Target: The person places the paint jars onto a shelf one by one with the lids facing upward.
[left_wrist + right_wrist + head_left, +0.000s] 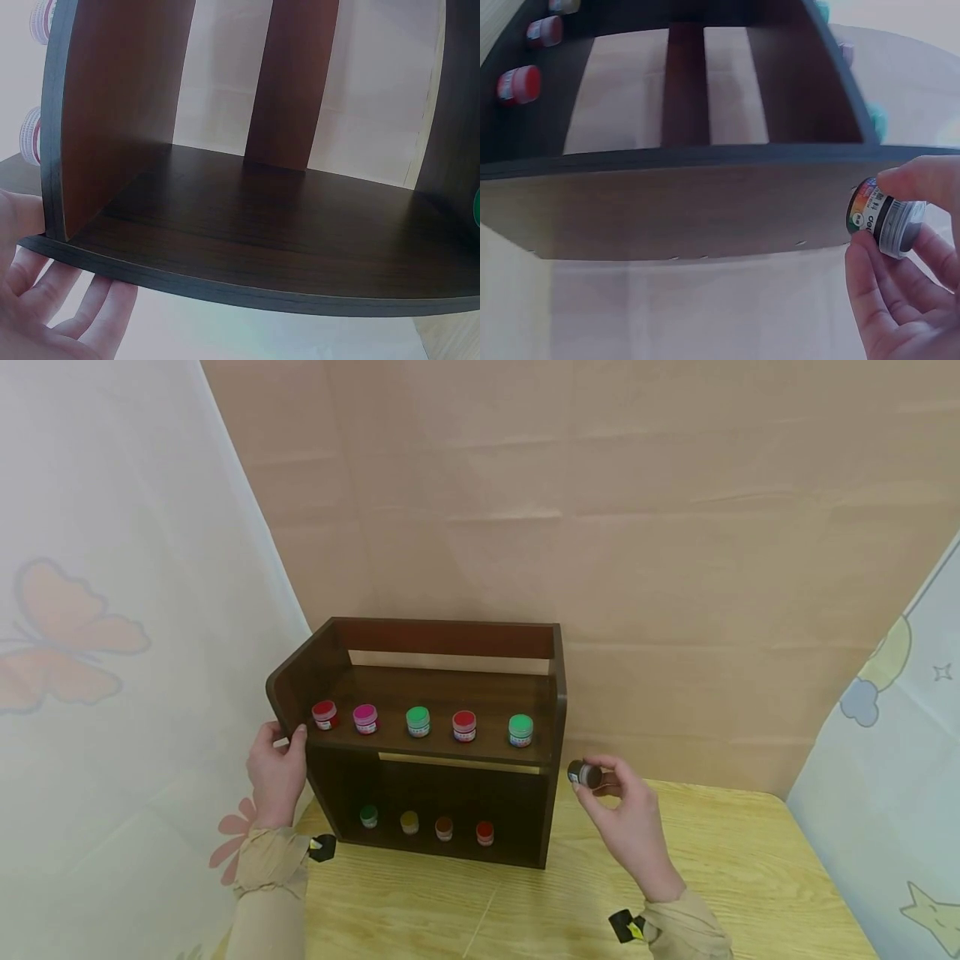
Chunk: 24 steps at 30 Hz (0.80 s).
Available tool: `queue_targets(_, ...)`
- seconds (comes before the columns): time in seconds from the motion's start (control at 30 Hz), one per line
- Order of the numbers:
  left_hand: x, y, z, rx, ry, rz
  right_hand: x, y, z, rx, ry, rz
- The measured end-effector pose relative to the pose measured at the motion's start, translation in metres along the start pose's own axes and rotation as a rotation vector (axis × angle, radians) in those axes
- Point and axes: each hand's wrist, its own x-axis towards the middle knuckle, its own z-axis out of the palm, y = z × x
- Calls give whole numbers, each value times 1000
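A dark brown two-tier shelf (450,750) stands on the table. My left hand (277,774) grips its left side at the upper board's level, thumb at the front edge and fingers around the outer face of the side panel (247,289). To the right of the shelf, my right hand (626,814) pinches a small dark paint jar (584,774) between thumb and fingers. The right wrist view shows this paint jar (881,217) tipped on its side, its printed label showing, near the shelf's right side panel (667,210).
Along the upper board's front stand several paint jars, among them a magenta one (365,718) and a green one (521,730). Below are green (369,816), yellow (409,822), brown (444,828) and red (485,833) jars. Brown paper (675,568) hangs behind the wooden table (720,860).
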Motion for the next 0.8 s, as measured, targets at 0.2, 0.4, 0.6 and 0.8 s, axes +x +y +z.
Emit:
queue_targets(0.2, 0, 1, 0, 7, 1, -4, 3, -19, -3, 31, 32, -113)
queue_targets(0.4, 0, 0, 0, 12, 3, -2, 4, -38, -4, 70, 15, -246)
queue_targets(0.6, 0, 0, 0, 5, -4, -7, 2, -48, 0, 134, -28, -266)
queue_targets(0.8, 0, 0, 0, 4, 1, -9, -3, -55, 7, 128, -61, -270)
